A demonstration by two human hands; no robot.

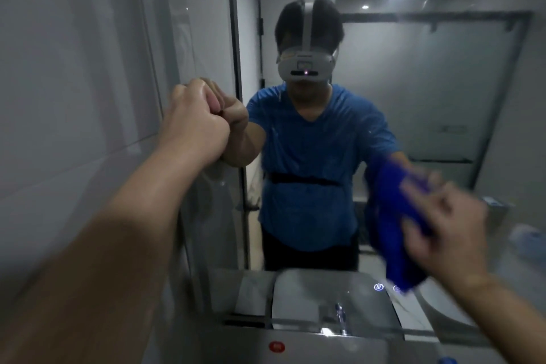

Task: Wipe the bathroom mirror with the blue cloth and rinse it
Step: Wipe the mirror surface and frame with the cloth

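One crumpled blue cloth, pinched by right hand, against mirror.

You have one view only, from the wide-angle camera on your head. It faces the mirror straight on and close up, tilted slightly down, so the headset shows reflected upper centre.

The mirror fills the view from the centre out to 3 o'clock, with the wall beside it at 9 o'clock. At 10 o'clock the left hand, fingers curled, meets the mirror's left edge. At 4 o'clock the right hand holds the cloth, which lies between the hand and the glass. A lit touch icon sits on the mirror just below the cloth. The tap stands at 6 o'clock.
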